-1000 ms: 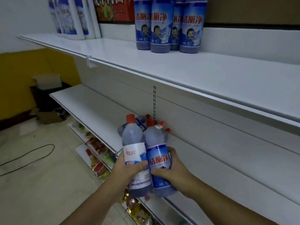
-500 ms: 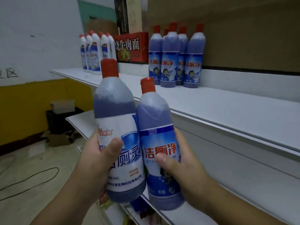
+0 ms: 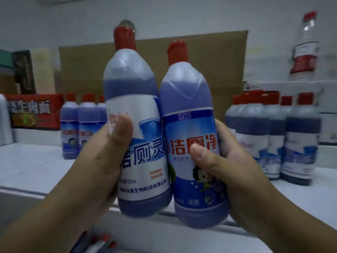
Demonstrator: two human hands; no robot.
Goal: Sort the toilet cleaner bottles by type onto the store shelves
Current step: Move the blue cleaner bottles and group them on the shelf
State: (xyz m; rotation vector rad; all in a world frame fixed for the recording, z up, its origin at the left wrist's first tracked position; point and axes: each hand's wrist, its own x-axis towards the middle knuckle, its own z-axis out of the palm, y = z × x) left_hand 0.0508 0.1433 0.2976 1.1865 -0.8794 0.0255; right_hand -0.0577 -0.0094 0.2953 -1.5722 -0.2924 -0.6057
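Held: one white-label bottle (image 3: pixel 140 106), one blue-label bottle (image 3: pixel 189 125). Shelved blue-label bottles (image 3: pixel 85 123): three.

A: What is seen at the far side?

B: A pale wall (image 3: pixel 182 13) is seen there, dimly lit with a cool, bluish cast. A brown cardboard sheet (image 3: pixel 224 57) is stood in front of it, in the middle.

A: And what furniture is shown?

B: A white shelf (image 3: pixel 27 167) is run from left to right. At the far left, a red carton (image 3: pixel 32 114) printed with characters is set on it, and dark boxes (image 3: pixel 23 72) are seen above and behind that carton. At the far right, a raised white ledge (image 3: pixel 291 84) is made out, with a clear, red-labelled bottle (image 3: pixel 304 50) stood on it, though it is blurred.
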